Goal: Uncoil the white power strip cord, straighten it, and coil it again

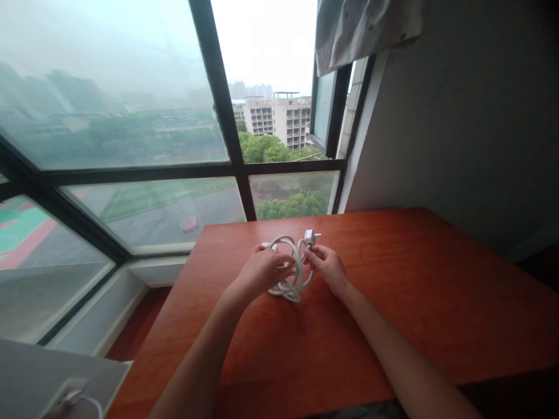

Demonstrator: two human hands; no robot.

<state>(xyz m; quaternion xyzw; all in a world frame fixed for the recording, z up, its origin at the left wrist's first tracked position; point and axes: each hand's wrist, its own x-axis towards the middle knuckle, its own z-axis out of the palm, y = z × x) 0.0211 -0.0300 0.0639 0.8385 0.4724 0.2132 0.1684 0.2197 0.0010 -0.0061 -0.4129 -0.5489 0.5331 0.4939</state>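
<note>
Part of the white cord [293, 291] is being hidden by the left hand [265, 270]. Whether the lowest loops are being supported by the table [406, 285] cannot be told. Both forearms [388, 352] are being cut off at the bottom, and one curtain [371, 29] at the top. One cord with one plug [310, 236] is being held in both hands: its loops are being gripped by the left fingers, while it is being pinched just below the plug by the right hand [327, 266].
</note>
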